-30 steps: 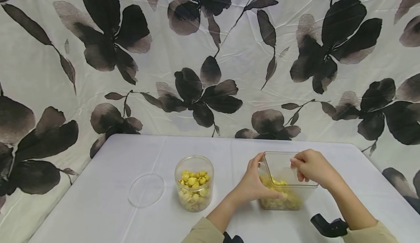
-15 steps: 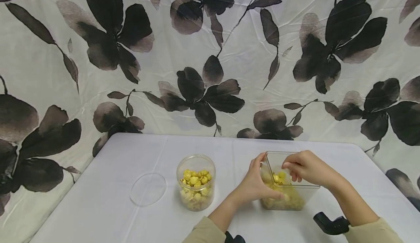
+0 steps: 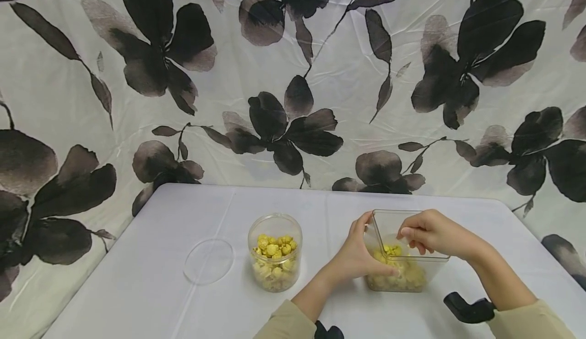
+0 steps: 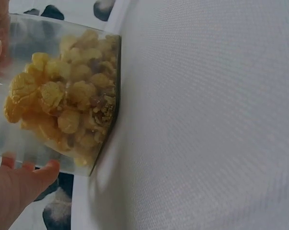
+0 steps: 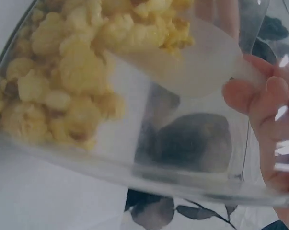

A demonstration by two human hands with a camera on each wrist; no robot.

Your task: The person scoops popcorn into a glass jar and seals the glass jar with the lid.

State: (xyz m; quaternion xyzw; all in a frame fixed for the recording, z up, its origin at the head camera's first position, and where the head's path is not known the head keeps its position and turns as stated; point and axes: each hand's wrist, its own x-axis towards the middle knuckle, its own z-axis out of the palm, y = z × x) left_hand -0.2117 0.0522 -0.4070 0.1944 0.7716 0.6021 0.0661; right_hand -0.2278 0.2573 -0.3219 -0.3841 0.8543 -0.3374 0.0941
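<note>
Since the earlier frame, the right hand (image 3: pixel 430 234) has gone a bit left and lower in the clear, square-cornered plastic box (image 3: pixel 414 259); the left hand (image 3: pixel 354 255) has stayed put. Watching from far off, I see the right grip pinched nearly closed on a cloudy white plastic scoop (image 5: pixel 206 67), and the left grip spread wide round the box's left side. The puffy yellow popcorn (image 5: pixel 72 72) is in two spots: this box on the right, and the clear, round plastic jar (image 3: pixel 274 263) near the middle. I'd say the job is part done: the jar has some, but the box still has plenty. A flat, clear disc (image 3: pixel 208 261), maybe the lid, lies left of the jar. The tabletop (image 3: pixel 137 278) is white; behind hangs a white cloth with big dark flowers (image 3: pixel 201 89).
</note>
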